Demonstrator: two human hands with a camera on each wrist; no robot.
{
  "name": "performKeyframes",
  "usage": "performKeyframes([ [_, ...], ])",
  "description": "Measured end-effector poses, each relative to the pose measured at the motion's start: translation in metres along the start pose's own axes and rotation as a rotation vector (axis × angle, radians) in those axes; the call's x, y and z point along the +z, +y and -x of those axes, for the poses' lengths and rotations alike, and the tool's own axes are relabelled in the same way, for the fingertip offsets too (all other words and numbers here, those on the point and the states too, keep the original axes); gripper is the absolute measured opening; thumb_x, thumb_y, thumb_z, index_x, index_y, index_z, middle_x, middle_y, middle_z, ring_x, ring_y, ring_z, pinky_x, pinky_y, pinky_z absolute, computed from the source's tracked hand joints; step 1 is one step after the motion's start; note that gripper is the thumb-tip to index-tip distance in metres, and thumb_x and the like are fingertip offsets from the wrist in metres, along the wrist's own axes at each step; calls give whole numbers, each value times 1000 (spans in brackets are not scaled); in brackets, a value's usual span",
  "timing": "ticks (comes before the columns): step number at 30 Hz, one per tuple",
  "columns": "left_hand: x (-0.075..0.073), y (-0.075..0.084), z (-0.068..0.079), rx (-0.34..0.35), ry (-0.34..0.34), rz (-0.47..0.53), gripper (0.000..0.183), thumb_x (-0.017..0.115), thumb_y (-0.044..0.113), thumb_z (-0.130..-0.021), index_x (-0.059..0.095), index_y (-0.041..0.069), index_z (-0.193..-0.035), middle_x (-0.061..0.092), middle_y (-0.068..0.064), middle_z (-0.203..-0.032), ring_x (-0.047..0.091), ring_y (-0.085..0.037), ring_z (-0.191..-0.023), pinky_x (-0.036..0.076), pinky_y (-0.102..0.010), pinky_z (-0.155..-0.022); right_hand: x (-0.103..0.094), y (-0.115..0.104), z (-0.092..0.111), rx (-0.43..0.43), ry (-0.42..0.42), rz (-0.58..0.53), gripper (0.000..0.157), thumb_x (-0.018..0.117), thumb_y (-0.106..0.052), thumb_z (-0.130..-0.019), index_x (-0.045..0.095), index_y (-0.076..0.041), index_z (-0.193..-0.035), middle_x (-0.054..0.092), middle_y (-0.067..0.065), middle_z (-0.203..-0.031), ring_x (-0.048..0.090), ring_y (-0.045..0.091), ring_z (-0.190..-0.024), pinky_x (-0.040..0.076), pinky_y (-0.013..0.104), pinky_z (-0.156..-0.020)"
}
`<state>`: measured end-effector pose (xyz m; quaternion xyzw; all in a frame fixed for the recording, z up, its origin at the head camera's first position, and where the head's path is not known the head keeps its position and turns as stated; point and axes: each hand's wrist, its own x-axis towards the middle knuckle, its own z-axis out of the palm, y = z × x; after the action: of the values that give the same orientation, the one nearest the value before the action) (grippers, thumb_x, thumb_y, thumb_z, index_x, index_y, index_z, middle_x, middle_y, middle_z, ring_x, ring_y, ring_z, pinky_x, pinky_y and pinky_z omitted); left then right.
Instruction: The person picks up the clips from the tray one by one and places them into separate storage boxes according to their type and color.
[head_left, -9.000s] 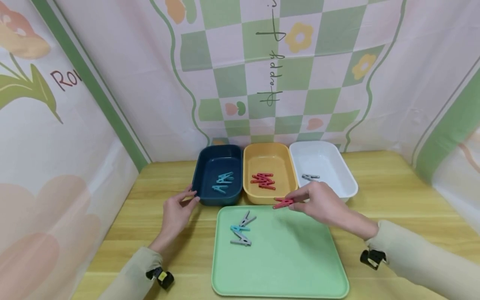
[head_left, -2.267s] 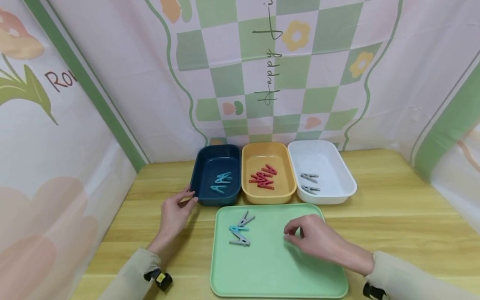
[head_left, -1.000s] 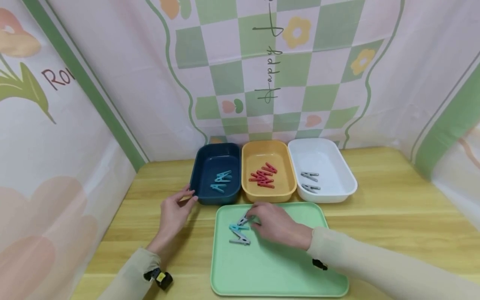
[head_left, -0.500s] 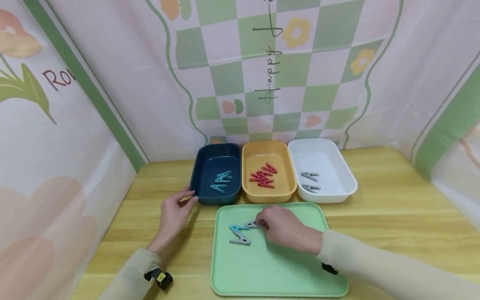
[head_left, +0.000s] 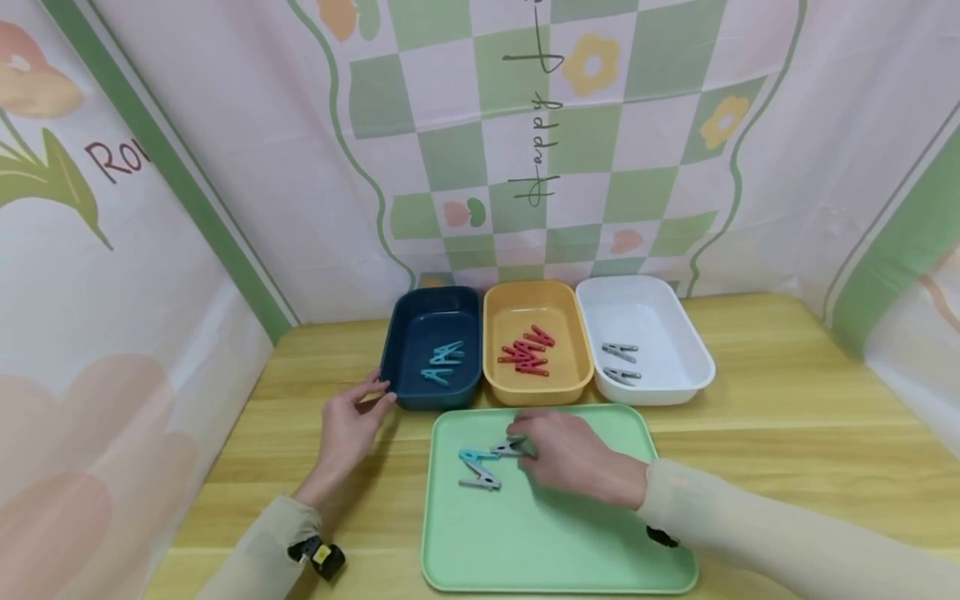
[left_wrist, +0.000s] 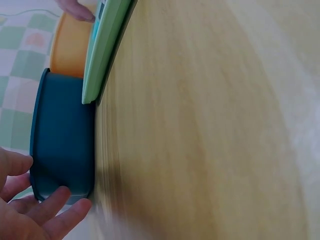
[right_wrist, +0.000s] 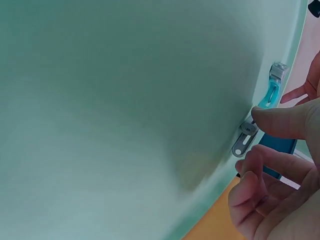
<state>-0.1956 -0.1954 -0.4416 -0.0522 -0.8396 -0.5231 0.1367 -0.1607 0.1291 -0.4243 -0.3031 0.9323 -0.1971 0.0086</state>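
Note:
My left hand (head_left: 351, 429) touches the front left corner of the dark blue bin (head_left: 442, 400), its fingers spread along the outer wall (left_wrist: 65, 135) in the left wrist view. On the green tray (head_left: 562, 550), my right hand (head_left: 566, 450) is low over a grey clothespin (head_left: 506, 448). Thumb and index finger stand apart on either side of that clothespin (right_wrist: 245, 137) in the right wrist view. Beside it lies a light blue clothespin (head_left: 476, 456), and a second grey clothespin (head_left: 482, 478) is just below, all bunched on the tray's left half.
Light blue clothespins (head_left: 442, 360) lie in the dark blue bin. Several red clothespins (head_left: 527, 354) are inside the yellow bin (head_left: 540, 392), and two grey ones (head_left: 621, 364) in the white bin (head_left: 693, 379). The bins stand side by side behind the tray, before a patterned curtain (head_left: 517, 150).
A red clothespin and a second grey one have ended up in their bins. My right hand then reached left across the tray, and the upper grey clothespin there turned and shifted right. My left hand stayed put.

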Motion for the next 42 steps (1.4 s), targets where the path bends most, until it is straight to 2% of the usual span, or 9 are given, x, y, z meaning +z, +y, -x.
performKeyframes([
  [4, 0, 0, 0, 0, 2, 4, 26, 76, -1, -96, 73, -7, -121, 60, -17, -147, 72, -34, -112, 62, -25, -84, 2, 2, 0, -32, 2, 36, 20, 82, -5, -86, 80, -12, -105, 74, 2, -102, 70, 19, -90, 63, 40, -78],
  [9, 0, -2, 0, 1, -4, 15, 26, 75, -1, -97, 73, -8, -121, 60, -17, -147, 72, -34, -112, 62, -25, -84, -3, 4, 6, -8, 2, 28, 17, 81, -3, -84, 80, -14, -98, 71, -4, -91, 64, 12, -79, 59, 36, -69],
  [17, -1, -1, 0, -7, -3, -7, 26, 75, 1, -98, 73, -5, -123, 59, -15, -148, 71, -33, -115, 62, -26, -86, -10, 7, 17, 35, 3, 33, 22, 83, -4, -83, 80, -9, -104, 74, 3, -99, 70, 23, -89, 63, 44, -77],
  [27, 0, 0, 0, -5, 0, -5, 26, 76, 0, -96, 73, -6, -122, 60, -15, -147, 72, -33, -113, 62, -25, -85, -10, 12, 24, 71, 15, 35, 22, 86, -9, -82, 80, -11, -102, 74, 3, -100, 70, 23, -88, 62, 44, -74],
  [36, 0, -1, 0, 3, -1, -2, 26, 75, 0, -97, 73, -7, -122, 60, -16, -147, 73, -33, -111, 62, -24, -83, -13, 12, 24, 114, -18, 37, 17, 88, -13, -82, 81, -13, -97, 72, -1, -96, 66, 17, -83, 60, 39, -70],
  [42, 0, -2, -1, 4, 1, -9, 26, 75, 0, -97, 74, -6, -122, 61, -16, -146, 74, -33, -110, 62, -24, -83, -14, 12, 26, 141, -21, 38, 22, 90, -15, -81, 81, -13, -101, 73, 0, -100, 67, 20, -87, 61, 42, -73],
])
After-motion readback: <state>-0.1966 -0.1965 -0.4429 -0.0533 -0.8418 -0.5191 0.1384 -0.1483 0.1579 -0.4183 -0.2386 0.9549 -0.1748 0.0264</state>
